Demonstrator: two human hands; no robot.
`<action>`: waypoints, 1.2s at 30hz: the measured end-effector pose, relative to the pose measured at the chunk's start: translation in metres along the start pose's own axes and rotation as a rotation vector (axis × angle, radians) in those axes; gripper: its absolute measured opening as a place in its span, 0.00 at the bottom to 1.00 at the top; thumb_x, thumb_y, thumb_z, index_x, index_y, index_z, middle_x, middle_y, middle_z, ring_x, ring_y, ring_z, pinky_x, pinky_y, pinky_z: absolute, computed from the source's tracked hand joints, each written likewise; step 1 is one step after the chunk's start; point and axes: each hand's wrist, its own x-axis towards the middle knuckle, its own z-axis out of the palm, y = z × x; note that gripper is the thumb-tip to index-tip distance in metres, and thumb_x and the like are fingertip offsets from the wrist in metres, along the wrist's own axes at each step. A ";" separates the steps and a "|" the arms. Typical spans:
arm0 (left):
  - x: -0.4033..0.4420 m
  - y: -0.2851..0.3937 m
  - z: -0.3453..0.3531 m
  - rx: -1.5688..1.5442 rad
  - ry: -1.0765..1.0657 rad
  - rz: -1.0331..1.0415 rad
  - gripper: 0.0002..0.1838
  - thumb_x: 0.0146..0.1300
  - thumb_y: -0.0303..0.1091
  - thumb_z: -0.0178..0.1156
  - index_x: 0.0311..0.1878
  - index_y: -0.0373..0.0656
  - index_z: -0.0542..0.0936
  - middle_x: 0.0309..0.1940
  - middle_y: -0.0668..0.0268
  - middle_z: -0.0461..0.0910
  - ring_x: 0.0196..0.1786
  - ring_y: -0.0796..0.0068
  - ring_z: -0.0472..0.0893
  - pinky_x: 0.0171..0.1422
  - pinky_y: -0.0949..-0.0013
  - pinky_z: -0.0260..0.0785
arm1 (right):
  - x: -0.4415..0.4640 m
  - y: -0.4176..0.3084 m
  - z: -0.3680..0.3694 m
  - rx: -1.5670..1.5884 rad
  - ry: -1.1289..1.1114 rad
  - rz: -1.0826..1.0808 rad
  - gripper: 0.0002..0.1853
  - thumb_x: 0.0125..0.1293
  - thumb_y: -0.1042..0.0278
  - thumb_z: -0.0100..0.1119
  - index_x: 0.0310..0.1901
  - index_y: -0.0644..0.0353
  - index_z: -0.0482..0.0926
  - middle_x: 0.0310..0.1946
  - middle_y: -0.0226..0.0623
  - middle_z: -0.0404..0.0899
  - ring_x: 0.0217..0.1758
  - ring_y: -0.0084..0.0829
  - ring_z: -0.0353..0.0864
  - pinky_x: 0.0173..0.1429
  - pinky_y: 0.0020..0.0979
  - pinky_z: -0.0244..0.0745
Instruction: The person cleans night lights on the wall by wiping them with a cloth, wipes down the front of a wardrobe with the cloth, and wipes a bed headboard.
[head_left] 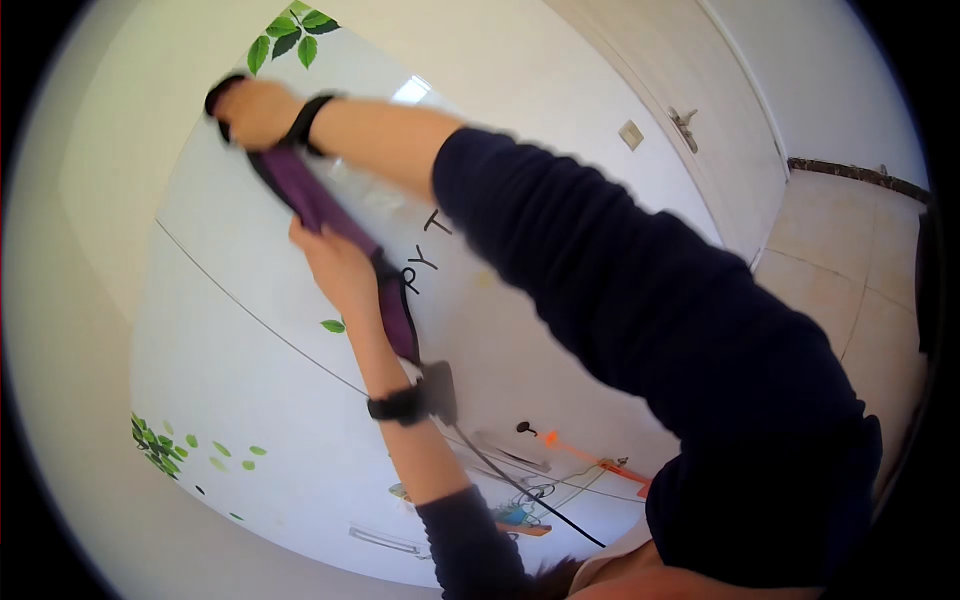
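A long purple cloth with black edges (315,195) hangs slantwise in front of a glossy white surface with leaf prints. My right hand (258,112) is closed on its upper end, near the surface's upper left edge, slightly blurred. Lower down, my left hand (342,268) grips the cloth's side, with the fingers partly hidden. The cloth's lower end (398,320) dangles beside my left forearm. Both wrists wear black bands, and a grey device with a cable (440,392) sits at the left one.
Black letters (422,255) and green leaves (290,38) mark the white surface. A door with a metal handle (683,128) and a wall switch (630,134) are at the upper right. Floor tiles (815,255) show at the right. Colourful drawings (520,515) are at the bottom.
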 end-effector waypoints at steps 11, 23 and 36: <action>-0.007 0.054 0.049 0.021 -0.101 -0.032 0.19 0.67 0.29 0.41 0.60 0.40 0.60 0.50 0.45 0.74 0.49 0.42 0.75 0.51 0.53 0.66 | -0.029 0.097 -0.007 -0.305 0.212 0.109 0.26 0.62 0.54 0.40 0.61 0.54 0.67 0.63 0.37 0.64 0.68 0.34 0.58 0.71 0.38 0.46; -0.020 -0.049 -0.075 0.320 0.054 -0.117 0.17 0.67 0.30 0.40 0.59 0.40 0.60 0.47 0.44 0.75 0.47 0.43 0.76 0.49 0.55 0.67 | 0.027 -0.089 0.086 -0.179 0.140 -0.010 0.27 0.61 0.50 0.41 0.61 0.50 0.69 0.64 0.30 0.64 0.69 0.31 0.57 0.73 0.37 0.43; -0.145 -0.067 -0.104 0.385 -0.038 -0.451 0.16 0.68 0.32 0.41 0.59 0.44 0.59 0.42 0.41 0.76 0.43 0.39 0.76 0.46 0.49 0.67 | -0.075 -0.196 0.097 -0.146 -0.032 -0.419 0.25 0.65 0.56 0.39 0.62 0.52 0.66 0.65 0.31 0.64 0.69 0.30 0.59 0.73 0.35 0.46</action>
